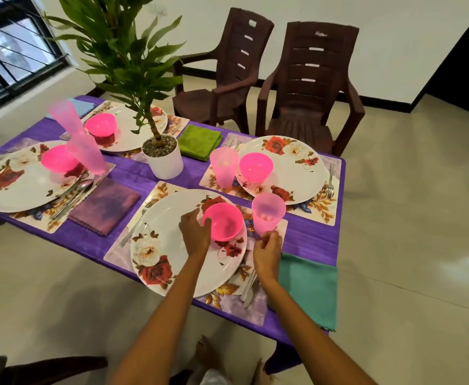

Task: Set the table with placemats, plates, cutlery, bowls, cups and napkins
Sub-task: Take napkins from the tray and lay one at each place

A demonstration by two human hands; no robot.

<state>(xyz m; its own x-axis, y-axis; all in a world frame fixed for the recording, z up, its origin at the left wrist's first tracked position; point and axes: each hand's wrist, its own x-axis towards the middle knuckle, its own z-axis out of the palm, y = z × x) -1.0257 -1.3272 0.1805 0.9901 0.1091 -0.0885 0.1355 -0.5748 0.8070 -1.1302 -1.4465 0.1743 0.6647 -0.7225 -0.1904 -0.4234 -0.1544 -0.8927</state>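
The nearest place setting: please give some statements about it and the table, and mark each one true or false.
1. The left hand touches the pink bowl on the nearest plate. True.
2. The right hand is at the base of the pink cup. True.
3. The teal napkin lies folded on the nearest plate. False: it lies to the right of the placemat, hanging over the table edge.
4. The potted plant stands on a chair. False: it stands on the purple tablecloth, between the settings.
5. The green napkin lies beside the plant pot. True.
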